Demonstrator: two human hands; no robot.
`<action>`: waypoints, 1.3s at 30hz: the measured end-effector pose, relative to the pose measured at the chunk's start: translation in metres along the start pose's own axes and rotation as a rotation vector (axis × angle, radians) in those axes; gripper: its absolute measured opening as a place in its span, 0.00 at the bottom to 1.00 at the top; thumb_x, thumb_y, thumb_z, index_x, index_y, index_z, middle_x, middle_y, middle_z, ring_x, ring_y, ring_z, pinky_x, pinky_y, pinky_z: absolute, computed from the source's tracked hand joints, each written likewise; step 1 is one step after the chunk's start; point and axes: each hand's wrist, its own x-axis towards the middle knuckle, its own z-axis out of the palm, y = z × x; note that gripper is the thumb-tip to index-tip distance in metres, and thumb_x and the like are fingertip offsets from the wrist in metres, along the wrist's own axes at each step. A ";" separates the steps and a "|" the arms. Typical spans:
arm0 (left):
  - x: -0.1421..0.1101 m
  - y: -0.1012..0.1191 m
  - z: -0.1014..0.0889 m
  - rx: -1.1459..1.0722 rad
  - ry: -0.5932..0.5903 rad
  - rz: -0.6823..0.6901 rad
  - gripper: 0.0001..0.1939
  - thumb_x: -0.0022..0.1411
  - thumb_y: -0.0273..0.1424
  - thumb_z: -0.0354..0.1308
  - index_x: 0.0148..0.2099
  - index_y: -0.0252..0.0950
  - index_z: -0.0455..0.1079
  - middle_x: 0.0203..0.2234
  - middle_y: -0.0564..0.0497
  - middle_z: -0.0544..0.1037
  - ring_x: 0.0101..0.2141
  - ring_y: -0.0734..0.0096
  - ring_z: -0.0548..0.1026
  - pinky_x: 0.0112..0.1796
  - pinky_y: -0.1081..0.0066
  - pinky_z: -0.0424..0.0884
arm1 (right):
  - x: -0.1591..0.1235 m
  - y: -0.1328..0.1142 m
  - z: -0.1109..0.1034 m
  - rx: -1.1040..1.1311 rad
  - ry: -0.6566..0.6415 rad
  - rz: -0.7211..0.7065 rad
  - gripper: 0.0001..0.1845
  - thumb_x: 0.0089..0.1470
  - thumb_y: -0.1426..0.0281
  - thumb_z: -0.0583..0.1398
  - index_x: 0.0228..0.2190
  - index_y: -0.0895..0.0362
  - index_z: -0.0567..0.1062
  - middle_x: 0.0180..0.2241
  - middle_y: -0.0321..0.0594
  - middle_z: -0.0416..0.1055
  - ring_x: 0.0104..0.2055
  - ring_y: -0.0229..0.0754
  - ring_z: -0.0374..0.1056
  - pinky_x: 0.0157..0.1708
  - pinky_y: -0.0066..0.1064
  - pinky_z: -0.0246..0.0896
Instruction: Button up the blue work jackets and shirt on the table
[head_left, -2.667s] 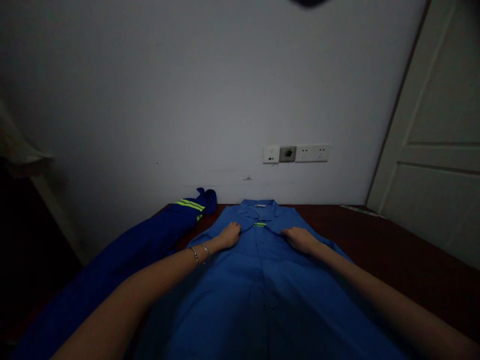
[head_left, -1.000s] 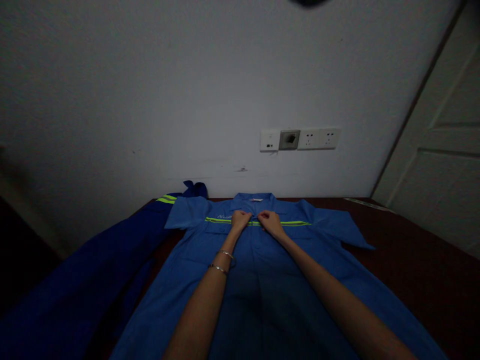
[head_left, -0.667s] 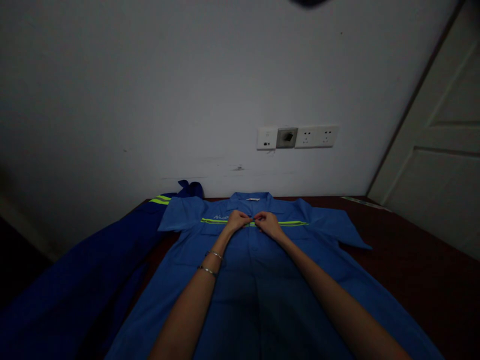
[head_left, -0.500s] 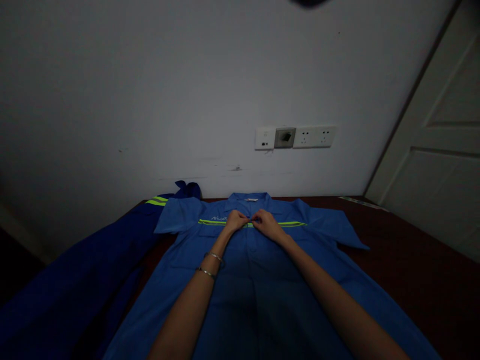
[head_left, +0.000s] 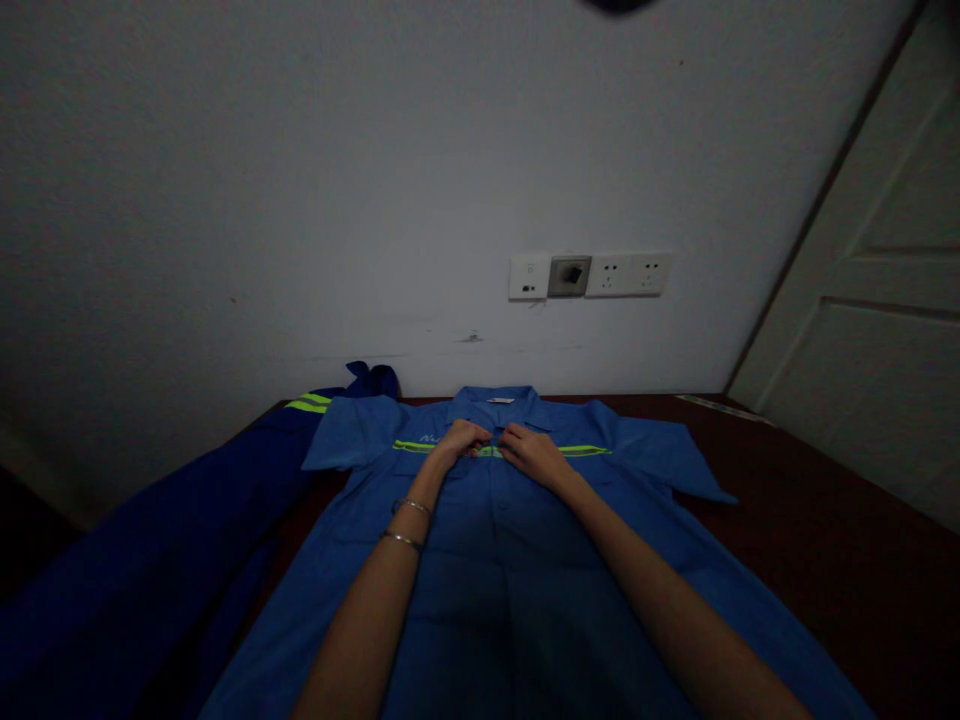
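A blue short-sleeved work shirt (head_left: 517, 560) with a yellow-green reflective stripe across the chest lies face up on a dark red-brown table (head_left: 825, 540), its collar toward the wall. My left hand (head_left: 459, 441), with two bangles on its wrist, and my right hand (head_left: 529, 448) meet at the middle of the chest just below the collar. Both have their fingers curled and pinch the shirt's front placket at the stripe. What lies between the fingertips is too small to make out.
A darker blue garment (head_left: 150, 570) with yellow-green bands lies along the table's left side, touching the wall. A white wall with a row of sockets (head_left: 589, 276) stands behind the table. A white door (head_left: 870, 330) is at the right.
Earlier my hands were apart on the shirt with its sleeves folded in; now the sleeves lie spread out and both hands pinch the placket together. Over the last second they hardly moved.
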 end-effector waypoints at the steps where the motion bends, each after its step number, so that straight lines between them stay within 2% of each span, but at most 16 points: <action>1: -0.001 0.000 0.000 -0.014 -0.004 -0.005 0.05 0.43 0.27 0.57 0.26 0.31 0.70 0.17 0.56 0.69 0.20 0.77 0.65 0.18 0.78 0.60 | 0.000 -0.001 0.000 -0.018 0.000 -0.008 0.09 0.57 0.67 0.52 0.36 0.56 0.70 0.36 0.41 0.68 0.35 0.38 0.66 0.29 0.25 0.57; 6: -0.002 0.002 0.000 -0.059 -0.011 -0.017 0.06 0.43 0.27 0.56 0.27 0.31 0.70 0.18 0.56 0.69 0.22 0.77 0.65 0.18 0.79 0.59 | 0.000 -0.001 0.002 -0.053 0.033 -0.022 0.11 0.59 0.67 0.50 0.36 0.56 0.70 0.35 0.41 0.68 0.34 0.38 0.65 0.26 0.25 0.55; 12: -0.004 0.001 -0.001 -0.085 -0.015 -0.007 0.07 0.42 0.26 0.55 0.27 0.30 0.70 0.20 0.54 0.70 0.23 0.77 0.65 0.18 0.80 0.58 | -0.001 -0.002 0.004 -0.062 0.068 0.006 0.11 0.59 0.67 0.49 0.36 0.57 0.70 0.36 0.42 0.68 0.37 0.39 0.65 0.27 0.25 0.55; 25: -0.005 0.001 0.004 -0.104 0.024 0.032 0.06 0.44 0.30 0.57 0.23 0.30 0.66 0.18 0.55 0.68 0.21 0.78 0.65 0.17 0.79 0.58 | 0.000 -0.006 0.003 0.032 0.085 0.029 0.11 0.59 0.69 0.50 0.35 0.57 0.71 0.36 0.46 0.68 0.38 0.41 0.63 0.31 0.26 0.57; 33: -0.004 0.000 0.004 -0.082 0.034 0.037 0.06 0.45 0.30 0.57 0.23 0.30 0.66 0.17 0.55 0.67 0.20 0.78 0.65 0.18 0.79 0.58 | 0.002 -0.006 0.006 -0.057 0.062 0.008 0.12 0.59 0.70 0.49 0.34 0.57 0.72 0.34 0.46 0.68 0.39 0.43 0.62 0.30 0.27 0.57; 36: -0.003 0.000 0.005 -0.042 0.030 0.074 0.09 0.47 0.33 0.57 0.23 0.31 0.67 0.15 0.56 0.66 0.18 0.79 0.63 0.17 0.79 0.57 | 0.003 -0.007 0.006 -0.059 0.074 0.012 0.13 0.59 0.70 0.49 0.33 0.58 0.72 0.33 0.46 0.68 0.39 0.44 0.62 0.29 0.28 0.58; 39: 0.000 -0.001 0.007 0.070 0.049 0.132 0.15 0.48 0.38 0.57 0.20 0.31 0.65 0.10 0.58 0.61 0.14 0.81 0.58 0.15 0.78 0.52 | 0.004 -0.009 0.006 -0.046 0.075 0.022 0.13 0.59 0.71 0.48 0.34 0.58 0.72 0.33 0.47 0.68 0.38 0.44 0.62 0.28 0.28 0.58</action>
